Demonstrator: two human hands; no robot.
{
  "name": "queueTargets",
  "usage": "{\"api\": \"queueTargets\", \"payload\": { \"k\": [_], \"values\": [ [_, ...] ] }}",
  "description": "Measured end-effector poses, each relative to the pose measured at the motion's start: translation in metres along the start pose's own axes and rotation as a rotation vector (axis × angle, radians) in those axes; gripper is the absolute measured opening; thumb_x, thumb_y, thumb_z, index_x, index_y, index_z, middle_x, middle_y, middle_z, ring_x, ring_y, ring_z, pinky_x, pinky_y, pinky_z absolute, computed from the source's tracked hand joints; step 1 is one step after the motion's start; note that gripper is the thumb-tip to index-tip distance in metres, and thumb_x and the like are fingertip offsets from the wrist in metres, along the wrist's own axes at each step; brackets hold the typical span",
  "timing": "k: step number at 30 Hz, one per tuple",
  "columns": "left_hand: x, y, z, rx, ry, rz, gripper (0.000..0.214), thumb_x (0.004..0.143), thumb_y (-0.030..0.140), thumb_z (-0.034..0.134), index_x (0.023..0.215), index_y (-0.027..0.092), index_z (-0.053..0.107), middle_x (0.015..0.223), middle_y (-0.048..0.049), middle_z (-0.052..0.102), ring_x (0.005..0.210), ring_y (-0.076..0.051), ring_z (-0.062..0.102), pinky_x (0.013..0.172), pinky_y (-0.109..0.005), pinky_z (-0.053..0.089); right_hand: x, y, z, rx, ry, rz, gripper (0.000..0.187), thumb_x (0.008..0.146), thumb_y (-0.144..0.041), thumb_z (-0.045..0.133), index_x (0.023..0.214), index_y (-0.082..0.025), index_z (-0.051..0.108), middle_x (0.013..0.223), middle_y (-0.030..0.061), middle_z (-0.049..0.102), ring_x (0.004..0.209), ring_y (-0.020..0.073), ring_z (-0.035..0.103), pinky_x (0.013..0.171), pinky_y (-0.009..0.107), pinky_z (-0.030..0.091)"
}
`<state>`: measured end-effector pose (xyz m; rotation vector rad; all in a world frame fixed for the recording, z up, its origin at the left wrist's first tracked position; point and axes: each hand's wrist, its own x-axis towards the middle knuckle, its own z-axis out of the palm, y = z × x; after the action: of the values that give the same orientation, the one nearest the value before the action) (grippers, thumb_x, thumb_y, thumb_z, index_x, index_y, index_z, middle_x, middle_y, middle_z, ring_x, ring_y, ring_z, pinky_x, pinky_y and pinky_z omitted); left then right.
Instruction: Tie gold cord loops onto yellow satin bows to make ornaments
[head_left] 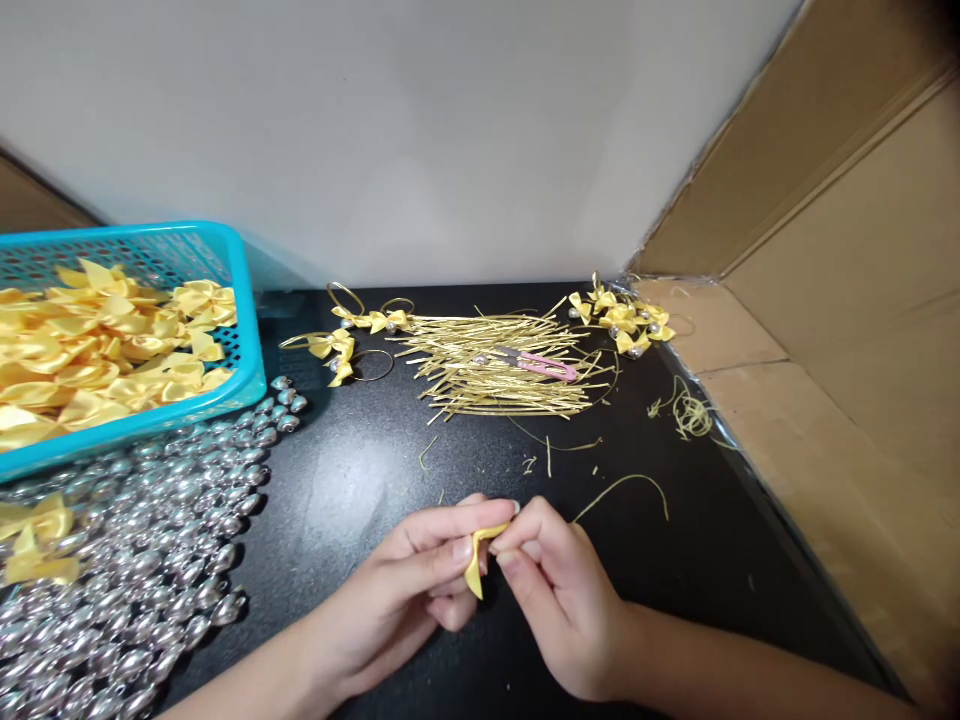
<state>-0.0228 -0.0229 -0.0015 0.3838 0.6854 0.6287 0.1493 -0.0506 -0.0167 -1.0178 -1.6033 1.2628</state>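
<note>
Between the thumb and forefinger of my left hand (431,565), a yellow satin ribbon bow (475,565) is pinched, partly covered by the fingers. My right hand (562,600) is closed in a pinch right against the bow's right side. A thin gold cord (630,482) emerges from behind the right hand's knuckles and curves to the right; its end in the fingers is hidden. Beyond both hands lies a pile of cut gold cords (495,390), with a pair of pink-handled thread snips (547,366) on top.
A turquoise basket (251,350) of yellow bows stands at left, behind many silver beads (135,600). Bows with beads and cord loops lie in a left group (330,345) and a right group (626,318). A cord tangle (691,412) sits near the cardboard wall (847,200).
</note>
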Motion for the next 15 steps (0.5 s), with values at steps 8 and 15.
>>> {"api": "queueTargets", "payload": {
  "k": [8, 15],
  "values": [
    [0.0005, 0.0012, 0.0027, -0.121, 0.034, -0.059, 0.029, 0.063, 0.03, 0.088, 0.091, 0.024, 0.081, 0.058, 0.005, 0.043, 0.051, -0.004, 0.019, 0.046, -0.015, 0.021, 0.0033, -0.0039, 0.0, 0.054, -0.012, 0.018, 0.012, 0.097, -0.028, 0.04, 0.088, -0.022, 0.044, 0.064, -0.002, 0.056, 0.049, 0.0094, 0.048, 0.048, 0.021, 0.036],
    [0.0008, 0.0028, 0.004, -0.102, 0.026, -0.041, 0.03, 0.062, 0.03, 0.088, 0.091, 0.024, 0.081, 0.06, 0.0035, 0.046, 0.051, -0.004, 0.026, 0.045, -0.015, 0.022, 0.0051, -0.006, -0.0004, 0.056, -0.005, 0.007, 0.009, 0.095, -0.021, 0.043, 0.086, -0.022, 0.043, 0.053, -0.0093, 0.039, 0.04, 0.0059, 0.032, 0.043, 0.019, 0.024]
  ]
}}
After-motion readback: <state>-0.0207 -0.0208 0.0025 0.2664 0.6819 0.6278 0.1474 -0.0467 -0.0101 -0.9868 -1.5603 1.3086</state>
